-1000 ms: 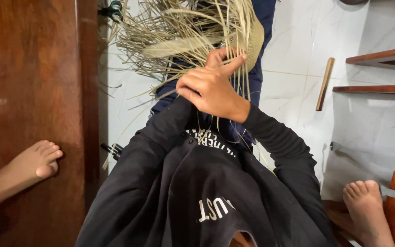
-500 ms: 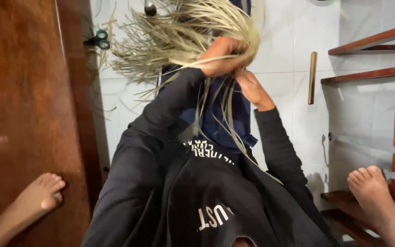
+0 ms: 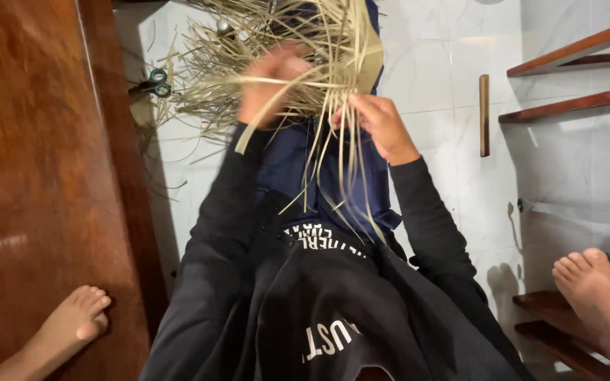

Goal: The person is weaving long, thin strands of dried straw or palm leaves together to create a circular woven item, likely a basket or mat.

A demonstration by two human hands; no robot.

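A half-woven piece of pale straw (image 3: 298,49) with many loose strips fanning out rests over my lap, above dark blue trousers (image 3: 333,169). My left hand (image 3: 270,81), blurred, pinches a flat straw strip that runs across the weave. On the right edge of the weave, my right hand (image 3: 379,123) grips several hanging strips. Both arms wear black sleeves.
Green-handled scissors (image 3: 153,81) lie on the white tile floor at the left, next to a dark wooden panel (image 3: 37,176). A wooden stick (image 3: 484,115) lies on the tiles at the right, near wooden shelves (image 3: 573,99). Bare feet show at bottom left (image 3: 79,321) and bottom right (image 3: 594,289).
My hands, joined over the weave a second ago, have come apart: the left moved left pulling a strip across, the right dropped to the right edge. The view shifted slightly.
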